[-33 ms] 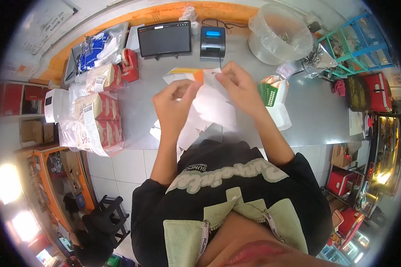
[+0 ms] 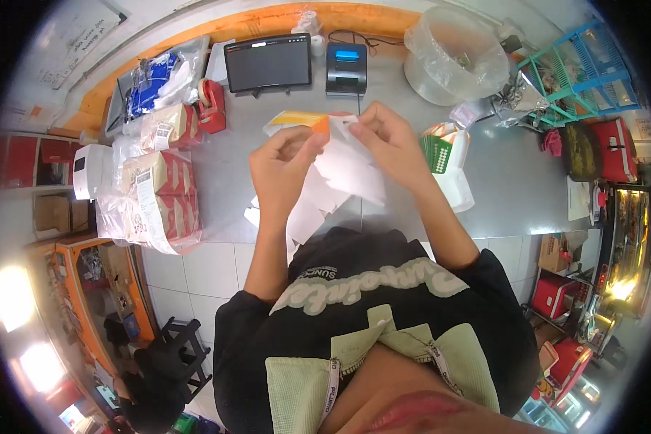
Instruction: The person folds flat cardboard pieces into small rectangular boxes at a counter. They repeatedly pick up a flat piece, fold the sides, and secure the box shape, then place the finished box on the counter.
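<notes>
Between both hands is a thin folding carton [image 2: 351, 170], white inside with a yellow-orange printed outer side. My left hand [image 2: 283, 160] is closed on its left part, thumb and fingers pinching near the orange edge. My right hand [image 2: 392, 145] pinches its upper right corner. The white panel slants down below the hands, its far side partly hidden by the fingers. Under it, several white flat card pieces [image 2: 307, 210] lie on the metal table close to my body. Right of my right hand rests another carton piece [image 2: 437, 150], green, orange and white.
A tablet [image 2: 267, 64] and a small black printer [image 2: 346, 69] stand at the back of the table [image 2: 513, 188]. To the left are a red tape dispenser [image 2: 211, 107] and plastic-wrapped cartons [image 2: 173, 192]. A plastic-lined tub [image 2: 452, 65] and teal baskets [image 2: 579, 69] stand at the back right.
The carton's white panel has tilted and bent slightly between my hands, and its lower edge has shifted. Both hands keep their pinch in nearly the same place.
</notes>
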Available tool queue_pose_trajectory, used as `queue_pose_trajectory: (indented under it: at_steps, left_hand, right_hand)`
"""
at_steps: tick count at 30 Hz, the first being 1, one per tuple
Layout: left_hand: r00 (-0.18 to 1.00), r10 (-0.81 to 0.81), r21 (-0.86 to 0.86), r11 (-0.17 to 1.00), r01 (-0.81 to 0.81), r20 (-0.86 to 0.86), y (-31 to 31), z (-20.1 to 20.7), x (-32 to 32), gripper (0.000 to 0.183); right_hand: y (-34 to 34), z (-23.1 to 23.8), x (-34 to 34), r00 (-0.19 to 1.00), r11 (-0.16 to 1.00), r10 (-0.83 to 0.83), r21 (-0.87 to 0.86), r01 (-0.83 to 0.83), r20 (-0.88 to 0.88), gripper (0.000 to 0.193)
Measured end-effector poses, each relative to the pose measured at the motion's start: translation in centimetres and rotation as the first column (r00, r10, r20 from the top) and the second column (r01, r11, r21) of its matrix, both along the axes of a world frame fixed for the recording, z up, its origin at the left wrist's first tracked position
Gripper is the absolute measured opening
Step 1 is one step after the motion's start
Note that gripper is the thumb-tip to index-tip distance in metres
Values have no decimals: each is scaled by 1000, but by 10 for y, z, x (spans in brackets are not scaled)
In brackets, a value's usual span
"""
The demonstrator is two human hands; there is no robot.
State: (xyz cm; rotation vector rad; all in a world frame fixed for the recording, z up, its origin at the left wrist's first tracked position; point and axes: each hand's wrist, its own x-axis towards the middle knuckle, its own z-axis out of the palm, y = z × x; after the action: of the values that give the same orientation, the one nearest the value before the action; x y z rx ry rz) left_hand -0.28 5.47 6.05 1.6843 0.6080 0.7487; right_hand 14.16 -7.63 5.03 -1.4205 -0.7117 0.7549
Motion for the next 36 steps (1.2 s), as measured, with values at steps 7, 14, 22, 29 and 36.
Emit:
queue_pose_trajectory:
  at_steps: [7,14,22,29,36]
  left_hand:
    - [995,2,-266,964,24,98,-5,-35,6,12]
    - [949,81,-324,946,23,305,-25,-21,17,23]
    - [998,-56,-225,973,58,16,-28,-40,8,12]
    - [908,-392,-552,795,254,-147,-51,-70,-7,58]
    - [990,108,168,981,-91,-90,-20,-106,0,21]
  right_hand:
    - [7,11,-29,967,964,-42,244,106,-253,4]
    - [2,12,-32,988,988,-33,144,55,-151,4]
    - [-6,-9,-37,998,998,-66,-9,66,1,15]
    - [-17,-49,-12,943,932,-222,-337,131,-247,28]
    - [-53,-93,-63,638,572,741,-302,-763,-210,43]
